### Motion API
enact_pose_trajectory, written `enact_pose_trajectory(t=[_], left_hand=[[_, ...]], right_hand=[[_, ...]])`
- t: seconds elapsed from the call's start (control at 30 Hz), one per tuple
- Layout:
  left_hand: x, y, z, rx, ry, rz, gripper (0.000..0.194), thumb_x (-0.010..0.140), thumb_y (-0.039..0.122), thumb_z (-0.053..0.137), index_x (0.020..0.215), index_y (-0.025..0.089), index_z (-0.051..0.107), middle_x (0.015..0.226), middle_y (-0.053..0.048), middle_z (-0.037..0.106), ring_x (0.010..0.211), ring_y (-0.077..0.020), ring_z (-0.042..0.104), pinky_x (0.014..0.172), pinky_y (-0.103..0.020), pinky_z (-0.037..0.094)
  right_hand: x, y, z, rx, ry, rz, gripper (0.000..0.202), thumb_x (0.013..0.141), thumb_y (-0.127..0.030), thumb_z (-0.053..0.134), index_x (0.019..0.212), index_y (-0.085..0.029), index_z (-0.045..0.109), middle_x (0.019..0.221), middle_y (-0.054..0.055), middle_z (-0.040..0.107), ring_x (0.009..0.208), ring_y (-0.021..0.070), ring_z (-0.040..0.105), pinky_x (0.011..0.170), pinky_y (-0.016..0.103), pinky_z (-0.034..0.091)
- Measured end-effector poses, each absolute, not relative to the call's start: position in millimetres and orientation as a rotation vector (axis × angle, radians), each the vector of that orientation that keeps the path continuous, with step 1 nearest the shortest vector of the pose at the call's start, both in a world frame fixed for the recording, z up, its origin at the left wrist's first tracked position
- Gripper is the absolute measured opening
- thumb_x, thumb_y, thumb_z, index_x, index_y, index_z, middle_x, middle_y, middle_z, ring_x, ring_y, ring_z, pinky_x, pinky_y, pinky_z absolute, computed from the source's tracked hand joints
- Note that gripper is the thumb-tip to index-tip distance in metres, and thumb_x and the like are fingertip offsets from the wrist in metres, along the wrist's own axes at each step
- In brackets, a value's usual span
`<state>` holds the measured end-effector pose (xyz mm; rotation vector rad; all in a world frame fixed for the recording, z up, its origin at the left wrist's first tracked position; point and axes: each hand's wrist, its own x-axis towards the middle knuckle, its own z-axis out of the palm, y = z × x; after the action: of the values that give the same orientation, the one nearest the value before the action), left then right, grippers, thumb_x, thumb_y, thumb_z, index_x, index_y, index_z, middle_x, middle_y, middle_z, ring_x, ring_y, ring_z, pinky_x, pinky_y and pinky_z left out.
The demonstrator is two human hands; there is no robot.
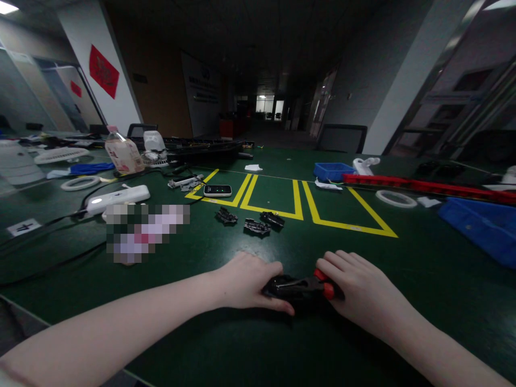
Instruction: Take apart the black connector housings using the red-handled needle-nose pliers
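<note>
My right hand (pixel 357 279) is closed around the red handles of a pair of pliers (pixel 312 284). The dark metal head of the pliers points left, toward my left hand (pixel 250 279). Between the thumb and fingers of that left hand sits a black plastic part (pixel 278 286), and the pliers' jaws meet or overlap it; whether they bite on it I cannot tell. Both hands are just above the green table near its front. Beyond them lie several similar black plastic parts, among them one (pixel 257 227) in the middle and another (pixel 226 216) to its left.
Yellow tape outlines (pixel 272 213) mark the green table (pixel 193 333). At left are a white power strip (pixel 119 200), cables, a bottle (pixel 123 153) and a blurred-out item (pixel 145 234). A small black-screened device (pixel 217 190) lies behind. Blue bins (pixel 479 228) and a long red strip (pixel 427 187) are at right.
</note>
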<state>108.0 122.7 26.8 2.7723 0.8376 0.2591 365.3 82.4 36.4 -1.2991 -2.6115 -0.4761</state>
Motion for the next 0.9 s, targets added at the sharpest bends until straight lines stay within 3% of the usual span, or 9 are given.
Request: enact_pose_trajectory(t=[0.3,0.9], left_hand=[[108.6,121.1,28.5,2.728,0.829,0.283,0.057,0.084,0.076,0.055,0.077,0.020,0.056,0.059,0.004,0.057,0.047,-0.0116,0.048,0.048,-0.023,0.030],[108.9,121.2,30.0,2.759,0.797,0.242,0.055,0.086,0.074,0.053,0.081,0.019,0.058,0.060,0.004,0.059,0.048,-0.0126,0.052,0.048,-0.023,0.029]], right_hand=[[365.7,79.8,34.5,-1.307,-2.626,-0.452,0.036,0.063,-0.009,0.070,0.097,-0.020,0.066,0.097,0.007,0.069,0.081,0.0242,0.064,0.069,0.036,0.052],[361.8,81.9,38.9,-1.433,-2.643,-0.228,0.028,0.067,-0.010,0.066,0.093,-0.022,0.065,0.094,0.005,0.069,0.080,0.0228,0.064,0.069,0.036,0.053]])
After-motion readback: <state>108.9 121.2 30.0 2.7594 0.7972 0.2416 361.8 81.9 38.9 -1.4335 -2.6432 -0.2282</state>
